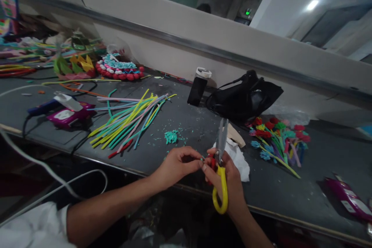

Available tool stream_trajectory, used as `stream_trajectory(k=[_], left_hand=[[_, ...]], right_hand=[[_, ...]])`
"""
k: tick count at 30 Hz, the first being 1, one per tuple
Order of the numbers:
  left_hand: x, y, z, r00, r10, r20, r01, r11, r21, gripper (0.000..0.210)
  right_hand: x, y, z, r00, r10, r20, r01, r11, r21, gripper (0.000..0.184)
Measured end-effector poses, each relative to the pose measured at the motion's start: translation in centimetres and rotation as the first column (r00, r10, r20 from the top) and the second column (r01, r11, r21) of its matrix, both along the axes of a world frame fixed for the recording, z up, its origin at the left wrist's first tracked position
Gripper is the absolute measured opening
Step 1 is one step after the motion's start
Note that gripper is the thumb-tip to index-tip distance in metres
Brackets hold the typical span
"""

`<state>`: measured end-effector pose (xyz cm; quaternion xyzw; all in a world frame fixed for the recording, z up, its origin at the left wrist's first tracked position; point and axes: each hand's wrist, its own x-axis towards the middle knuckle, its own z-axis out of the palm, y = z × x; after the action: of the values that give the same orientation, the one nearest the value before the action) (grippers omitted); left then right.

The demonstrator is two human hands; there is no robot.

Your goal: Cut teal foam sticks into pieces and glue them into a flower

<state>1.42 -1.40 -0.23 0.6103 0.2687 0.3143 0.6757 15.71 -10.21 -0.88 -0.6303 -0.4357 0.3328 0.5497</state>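
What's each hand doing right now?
Left hand: fingers pinched on a tiny teal piece.
Right hand: closed on yellow-handled scissors.

Yellow-handled scissors point(221, 170) stood nearly upright above the table's near edge, blades pointing away, closed. Beside them, a tiny teal-tipped piece point(201, 159) was pinched between fingertips, too small to identify.

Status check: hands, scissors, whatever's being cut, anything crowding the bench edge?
Right hand grips yellow-handled scissors, blades up. Left hand pinches a small teal piece at the fingertips. Teal clippings and white cloth lie close by; nothing blocking.
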Motion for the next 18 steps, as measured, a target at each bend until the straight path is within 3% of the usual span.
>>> stream_trajectory(k=[3,10,15,18], left_hand=[[-0.11,0.05,0.19,0.999,-0.026,0.038,0.03,0.992,-0.121,0.017],[-0.12,-0.08,-0.16,0.993,-0.047,0.113,0.069,0.977,-0.2,0.019],[0.0,-0.22,-0.57,0.982,-0.055,0.182,0.101,0.962,-0.253,0.018],[-0.06,-0.2,-0.13,0.975,-0.024,0.223,0.093,0.947,-0.307,0.017]], right_hand=[[-0.13,-0.1,0.18,0.986,0.023,-0.162,-0.03,0.999,-0.044,0.042],[-0.36,-0.18,0.36,0.9,0.044,-0.435,-0.039,0.999,0.021,0.051],[-0.62,-0.22,0.53,0.864,0.038,-0.501,-0.04,0.999,0.007,0.051],[-0.63,-0.37,1.02,0.915,0.028,-0.402,-0.047,0.998,-0.036,0.044]])
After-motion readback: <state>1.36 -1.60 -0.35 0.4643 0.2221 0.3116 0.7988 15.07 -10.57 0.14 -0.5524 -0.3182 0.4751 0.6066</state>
